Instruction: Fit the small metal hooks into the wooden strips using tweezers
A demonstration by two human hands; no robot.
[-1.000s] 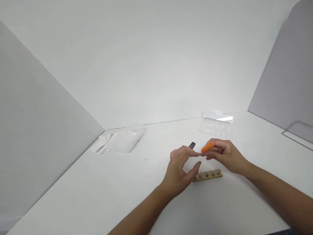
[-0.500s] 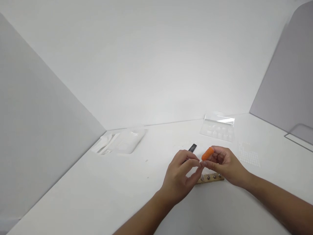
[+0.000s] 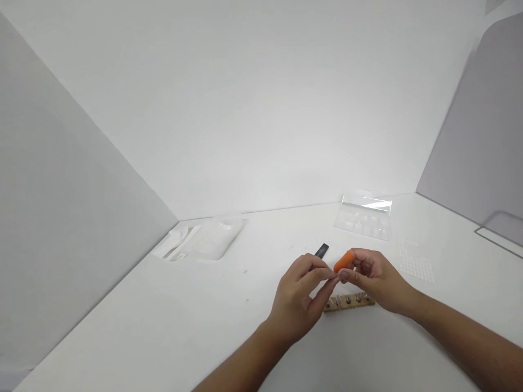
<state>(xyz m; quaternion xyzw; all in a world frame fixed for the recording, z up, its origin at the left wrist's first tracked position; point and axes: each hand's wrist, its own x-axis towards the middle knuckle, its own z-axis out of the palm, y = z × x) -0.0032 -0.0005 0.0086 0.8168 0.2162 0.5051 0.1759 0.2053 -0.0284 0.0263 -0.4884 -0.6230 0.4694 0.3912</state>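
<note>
My left hand (image 3: 300, 296) and my right hand (image 3: 373, 280) meet fingertip to fingertip above the white table (image 3: 163, 332). An orange finger cot (image 3: 343, 262) covers my right forefinger. Both hands pinch together at one spot; what sits between the fingertips is too small to make out. Just beneath them lies a small wooden strip (image 3: 349, 302) with several metal screws standing in it. A thin dark tool (image 3: 321, 251) lies on the table just behind my left hand.
A clear plastic blister tray (image 3: 363, 218) stands at the back right. A sheet of small white dots (image 3: 417, 264) lies right of my hands. A clear bag with white parts (image 3: 200, 242) lies at the back left. Grey partitions wall both sides.
My left hand's fingers were spread a second ago; they have closed into a pinch against my right fingertips. Both hands sit slightly lower in view.
</note>
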